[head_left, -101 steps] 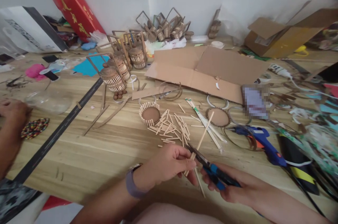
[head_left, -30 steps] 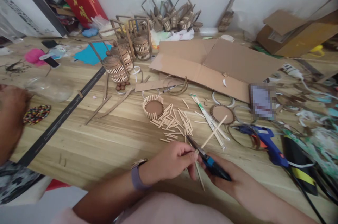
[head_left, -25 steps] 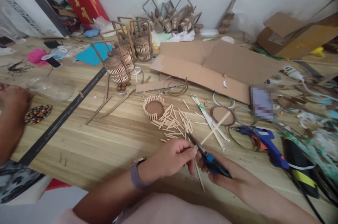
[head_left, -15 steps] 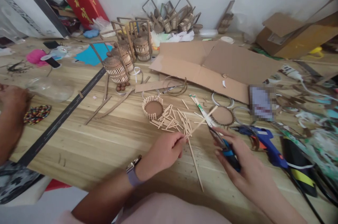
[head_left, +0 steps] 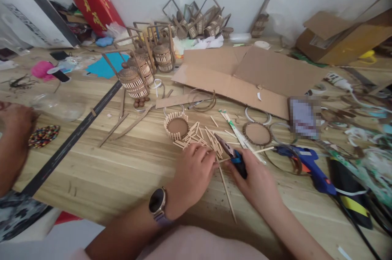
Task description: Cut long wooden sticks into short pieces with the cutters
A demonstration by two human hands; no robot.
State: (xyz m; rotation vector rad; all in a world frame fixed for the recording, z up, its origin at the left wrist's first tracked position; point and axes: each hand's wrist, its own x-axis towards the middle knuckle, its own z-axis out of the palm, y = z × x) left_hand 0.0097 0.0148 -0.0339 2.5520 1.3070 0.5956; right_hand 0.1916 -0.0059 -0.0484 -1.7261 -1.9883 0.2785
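Note:
My left hand (head_left: 196,170), with a watch at the wrist, pinches one end of a thin wooden stick (head_left: 263,150). The stick runs right, behind my right hand (head_left: 255,174), and its far end shows past the fingers. That right hand is closed round pliers (head_left: 224,145) with blue and black handles, their jaws pointing up and left over a pile of short cut sticks (head_left: 196,134). Another long stick (head_left: 227,194) lies on the table below the hands. Behind the pile stands a round base ringed with upright sticks (head_left: 177,126); a bare round base (head_left: 257,133) lies to the right.
A blue glue gun (head_left: 309,166) and its cord lie at right. Small lidded baskets (head_left: 133,82) stand at back left, near flattened cardboard (head_left: 211,76). A black strip (head_left: 73,137) crosses the left side. Another person's arm (head_left: 12,145) rests at far left, beside beads (head_left: 44,136).
My right hand has moved left with the pliers, close to my left hand. The held stick has swung from pointing up-right to lying nearly level. My left hand has turned palm down.

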